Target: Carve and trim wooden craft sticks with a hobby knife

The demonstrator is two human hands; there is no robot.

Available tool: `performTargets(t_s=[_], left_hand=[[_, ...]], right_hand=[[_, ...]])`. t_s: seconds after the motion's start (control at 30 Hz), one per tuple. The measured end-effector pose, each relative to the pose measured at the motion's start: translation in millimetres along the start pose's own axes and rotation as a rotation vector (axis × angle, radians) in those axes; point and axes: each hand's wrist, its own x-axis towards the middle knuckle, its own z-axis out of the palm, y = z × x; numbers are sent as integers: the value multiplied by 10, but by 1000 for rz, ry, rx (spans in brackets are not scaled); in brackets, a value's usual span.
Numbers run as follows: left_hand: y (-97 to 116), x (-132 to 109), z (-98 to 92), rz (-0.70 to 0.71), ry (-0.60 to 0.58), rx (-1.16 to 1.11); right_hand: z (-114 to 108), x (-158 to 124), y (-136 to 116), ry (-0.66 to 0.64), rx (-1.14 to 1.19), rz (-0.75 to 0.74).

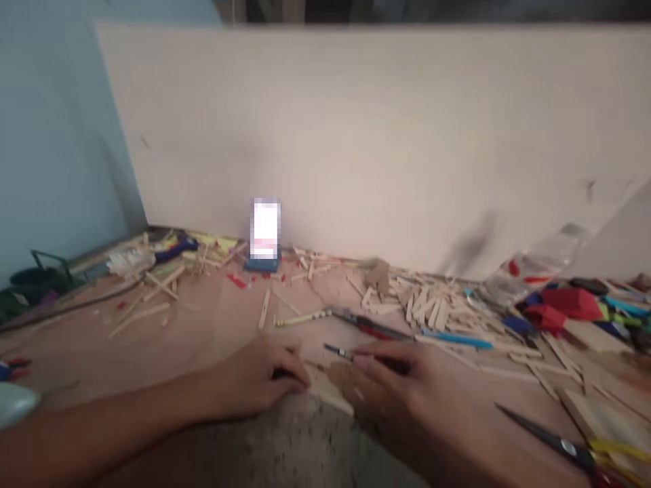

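Both my hands rest low on a wooden work board (203, 325), close together. My left hand (259, 379) has its fingers curled down against the board, and what they hold is hidden. My right hand (391, 390) lies beside it with the fingers pressed around a thin dark pen-like tool (338, 351) whose tip pokes out to the left. A pale flat stick (328, 393) lies between the two hands. The picture is blurred.
Several loose wooden sticks (427, 308) are heaped at centre right. A pencil (302, 317), a blue pen (455, 339), scissors (554, 440), red and blue scraps (564, 305) and a lit phone (265, 234) on a stand surround the hands. A large pale panel (356, 135) stands behind.
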Motion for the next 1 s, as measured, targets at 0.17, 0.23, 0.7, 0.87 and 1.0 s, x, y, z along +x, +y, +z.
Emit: performTargets(t_s=[0.17, 0.23, 0.7, 0.87, 1.0], left_hand=[[80, -87, -149, 31, 65, -57], [96, -95, -155, 38, 85, -62], [24, -110, -129, 188, 212, 38], [42, -114, -136, 180, 207, 21], [69, -87, -149, 147, 191, -23]], right_hand=[[-242, 120, -68, -286, 11, 64], [-272, 102, -78, -353, 5, 49], [-190, 17, -2, -354, -76, -230], [-138, 14, -8, -346, -62, -228], [-127, -25, -11, -359, -73, -186]])
